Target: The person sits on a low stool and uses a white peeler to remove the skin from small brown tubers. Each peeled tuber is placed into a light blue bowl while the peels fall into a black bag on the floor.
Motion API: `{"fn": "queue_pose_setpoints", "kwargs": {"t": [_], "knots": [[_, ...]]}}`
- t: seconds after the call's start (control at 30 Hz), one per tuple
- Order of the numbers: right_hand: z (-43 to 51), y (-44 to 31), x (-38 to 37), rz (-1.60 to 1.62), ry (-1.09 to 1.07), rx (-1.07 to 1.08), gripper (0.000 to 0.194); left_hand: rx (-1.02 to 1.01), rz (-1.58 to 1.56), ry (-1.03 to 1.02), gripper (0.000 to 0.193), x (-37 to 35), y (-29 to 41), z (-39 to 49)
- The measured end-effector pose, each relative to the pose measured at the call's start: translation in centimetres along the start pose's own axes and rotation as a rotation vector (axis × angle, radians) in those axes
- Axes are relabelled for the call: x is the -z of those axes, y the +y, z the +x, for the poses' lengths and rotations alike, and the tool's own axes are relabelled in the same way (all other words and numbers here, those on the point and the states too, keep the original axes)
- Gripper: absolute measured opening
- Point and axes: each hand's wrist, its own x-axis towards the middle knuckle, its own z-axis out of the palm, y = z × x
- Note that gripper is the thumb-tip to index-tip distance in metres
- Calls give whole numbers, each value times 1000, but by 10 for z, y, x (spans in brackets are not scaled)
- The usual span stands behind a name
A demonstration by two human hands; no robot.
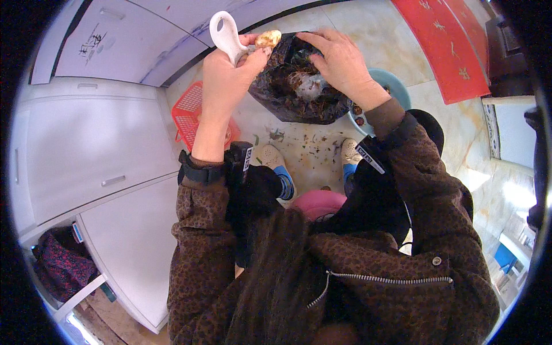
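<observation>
My left hand (230, 79) is closed around a white-handled peeler or similar tool (225, 36), whose working end is hidden by the fingers. A small pale, peeled root or tuber (268, 39) sits between the same hand's thumb and fingers. Just right of it, my right hand (343, 60) touches the upper rim of a black plastic bag (276, 101), fingers spread over the edge. Inside the bag lie dark, stringy scraps and a whitish clump (309, 86). Whether the right fingers pinch the bag is hard to tell.
A red plastic basket (187, 114) stands at the left by white cabinets (95, 151). Behind my right wrist is a light-blue basin (394, 84) with brown pieces in it. Dark and green scraps lie on the tiled floor (308, 159) between my shoes, near a pink stool or tub (319, 202).
</observation>
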Motion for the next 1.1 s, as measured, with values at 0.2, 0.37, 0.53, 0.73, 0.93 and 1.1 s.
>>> {"fn": "queue_pose_setpoints", "kwargs": {"t": [0.2,0.37,0.53,0.73,0.93,1.1], "knots": [[9,8,21,520,1,-136,25,8,-58,-75,26,-1,0,-1],[10,-1,46,894,-69,-120,28,59,-54,-116,24,-2,6,-2],[10,-8,53,1042,-261,-145,31,81,-43,-244,23,-1,11,-3],[3,-10,49,1093,-409,-87,31,64,-40,-307,24,-2,9,-3],[3,-10,48,1195,-465,-45,34,48,-98,-338,24,0,8,-3],[0,-14,52,1288,-482,-183,32,19,-108,-235,24,3,6,-2]]}}
